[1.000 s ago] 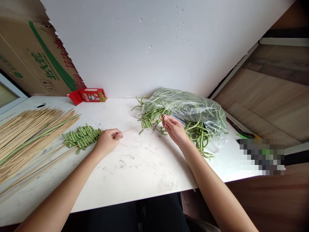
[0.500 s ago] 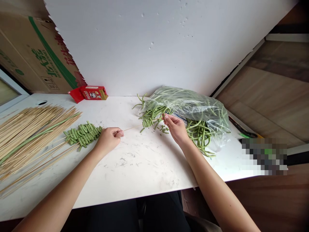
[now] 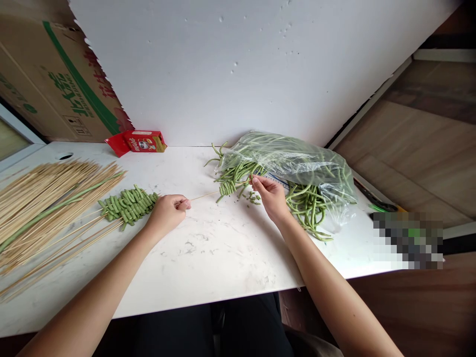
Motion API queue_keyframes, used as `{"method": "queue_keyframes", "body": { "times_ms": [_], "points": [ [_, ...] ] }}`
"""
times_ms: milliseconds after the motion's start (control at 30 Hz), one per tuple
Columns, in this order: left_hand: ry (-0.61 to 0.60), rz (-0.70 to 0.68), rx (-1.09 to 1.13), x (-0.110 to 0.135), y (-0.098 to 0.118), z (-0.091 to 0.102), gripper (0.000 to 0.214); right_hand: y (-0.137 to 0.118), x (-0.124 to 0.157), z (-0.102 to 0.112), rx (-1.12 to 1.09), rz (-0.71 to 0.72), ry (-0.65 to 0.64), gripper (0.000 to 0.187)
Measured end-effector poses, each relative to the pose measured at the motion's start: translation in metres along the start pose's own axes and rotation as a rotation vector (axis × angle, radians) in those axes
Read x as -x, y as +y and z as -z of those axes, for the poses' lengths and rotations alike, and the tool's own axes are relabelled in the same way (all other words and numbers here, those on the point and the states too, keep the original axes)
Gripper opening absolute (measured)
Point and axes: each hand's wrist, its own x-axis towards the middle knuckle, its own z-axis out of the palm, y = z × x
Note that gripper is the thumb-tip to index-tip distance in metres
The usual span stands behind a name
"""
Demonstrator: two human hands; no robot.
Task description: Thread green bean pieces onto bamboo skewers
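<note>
My left hand (image 3: 168, 212) is closed in a pinch on the near end of a thin bamboo skewer (image 3: 203, 196) lying across the white table (image 3: 208, 258). Several short green bean pieces (image 3: 227, 188) are threaded on the skewer's far end. My right hand (image 3: 271, 197) is closed, its fingertips pinching a long green bean (image 3: 250, 179) at the skewer's tip. Just beyond it lies a clear plastic bag of long green beans (image 3: 293, 171), with beans spilling out at its left and front.
Finished bean skewers (image 3: 128, 205) lie left of my left hand, beside a big pile of bare bamboo skewers (image 3: 44, 203). A red carton (image 3: 143, 141) and a cardboard box (image 3: 55, 89) stand at the back left against the white wall. Loose bean bits (image 3: 253, 199) lie by my right hand.
Hardly anything has moved. The view has drifted slightly, and both hands keep their grip on the skewer and the bean.
</note>
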Motion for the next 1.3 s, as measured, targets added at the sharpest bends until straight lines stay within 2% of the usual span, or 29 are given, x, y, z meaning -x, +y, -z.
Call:
{"method": "queue_keyframes", "body": {
  "times_ms": [133, 433, 633, 867, 1300],
  "points": [
    [0.000, 0.013, 0.017, 0.000, 0.000, 0.000, 0.027, -0.001, 0.000, 0.000, -0.055, -0.021, -0.026, 0.041],
    [0.003, 0.034, 0.067, -0.001, -0.003, -0.002, 0.028, -0.018, 0.004, -0.004, -0.187, -0.196, -0.039, 0.043],
    [0.005, 0.022, 0.062, 0.000, -0.001, -0.001, 0.027, -0.020, 0.006, -0.004, -0.150, -0.183, -0.031, 0.040],
    [0.000, -0.003, 0.009, 0.002, 0.000, -0.001, 0.027, -0.006, 0.003, -0.001, -0.066, -0.151, -0.004, 0.042],
    [-0.004, 0.008, -0.005, 0.004, 0.002, 0.000, 0.024, -0.003, 0.007, -0.005, -0.113, -0.146, 0.000, 0.034]
  ]
}}
